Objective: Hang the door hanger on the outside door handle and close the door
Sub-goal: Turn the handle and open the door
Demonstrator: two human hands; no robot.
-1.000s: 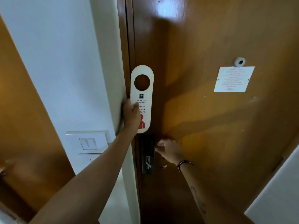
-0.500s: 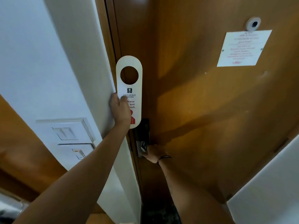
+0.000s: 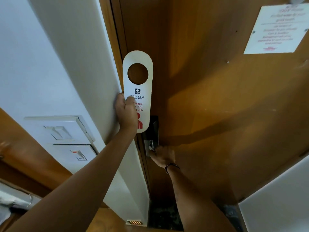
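A white door hanger [image 3: 138, 84] with a round hole and red "Please do not disturb" text stands upright in my left hand [image 3: 126, 113], which grips its lower half in front of the door's edge. The brown wooden door [image 3: 217, 106] sits shut in its frame. Below the hanger is the dark lock plate with the metal inside handle [image 3: 151, 145]. My right hand [image 3: 163, 155] is closed on that handle and hides most of the lever. The outside handle is hidden behind the door.
A white wall [image 3: 66, 56] with two switch panels [image 3: 66, 139] stands left of the frame. A white notice [image 3: 275, 29] is fixed on the door at upper right. A white surface [image 3: 275, 203] fills the lower right corner.
My right hand has gone from just above the handle to a grip on it. The view has shifted closer and lower; my left hand still holds the hanger up.
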